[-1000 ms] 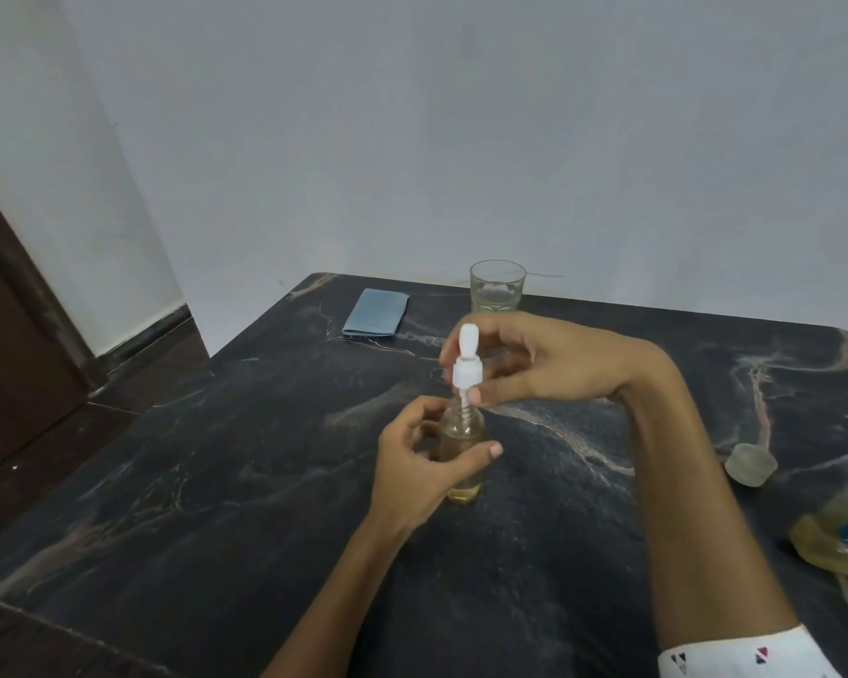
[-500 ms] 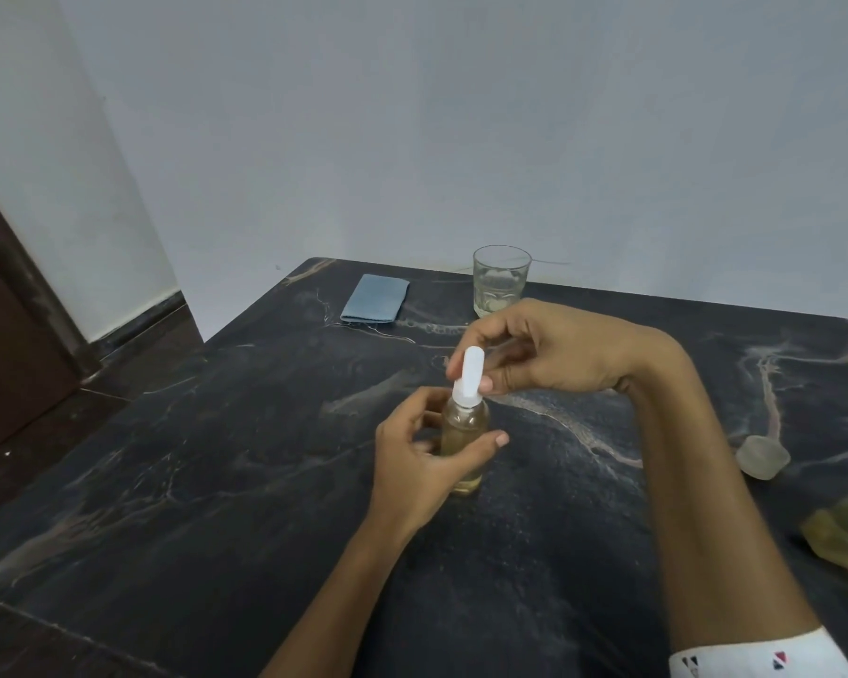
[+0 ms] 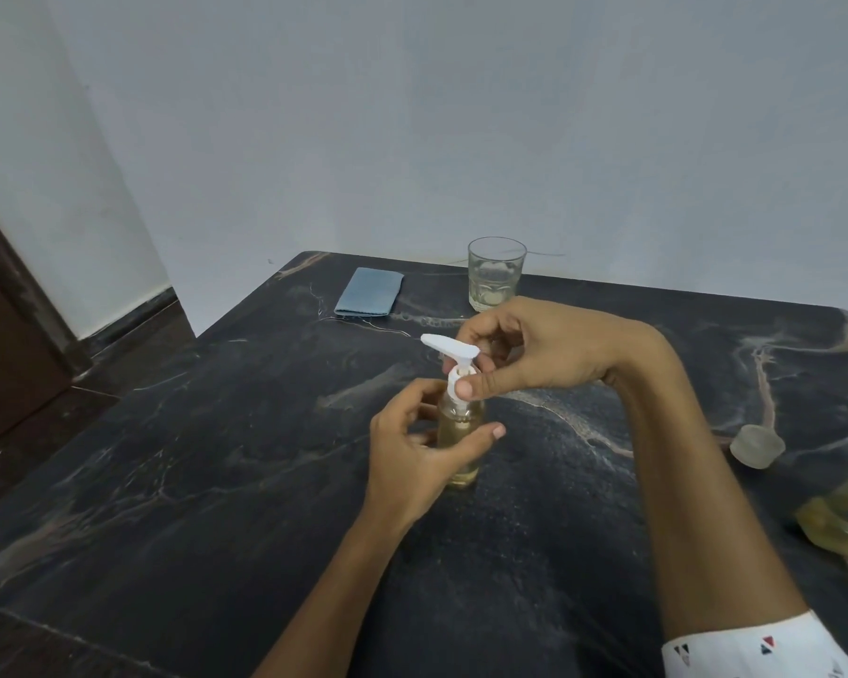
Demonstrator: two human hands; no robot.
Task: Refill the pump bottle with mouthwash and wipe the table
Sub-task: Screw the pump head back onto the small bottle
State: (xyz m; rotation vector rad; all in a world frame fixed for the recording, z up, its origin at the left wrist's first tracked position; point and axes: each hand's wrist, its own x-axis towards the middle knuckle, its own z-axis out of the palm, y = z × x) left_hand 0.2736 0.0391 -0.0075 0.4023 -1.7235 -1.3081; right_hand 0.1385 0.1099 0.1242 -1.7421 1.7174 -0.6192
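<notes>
A small clear pump bottle [image 3: 461,433] with yellowish liquid stands upright on the dark marble table [image 3: 216,482]. My left hand [image 3: 412,462] grips the bottle's body from the left. My right hand [image 3: 525,349] pinches the white pump head [image 3: 454,357] at its collar, seated on the bottle's neck, nozzle pointing left. The big mouthwash bottle [image 3: 843,516], yellow with a blue label, lies at the right edge, partly cut off. Its clear cap [image 3: 757,445] sits on the table beside it. A folded blue cloth [image 3: 369,298] lies at the far left of the table.
A drinking glass [image 3: 495,274] with a little liquid stands at the table's far edge, just behind my right hand. A grey wall rises behind the table. A dark wooden door and floor lie off the table's left side.
The pump head went down into the bottle's neck and has turned, its nozzle now pointing left. My left hand kept its hold on the bottle.
</notes>
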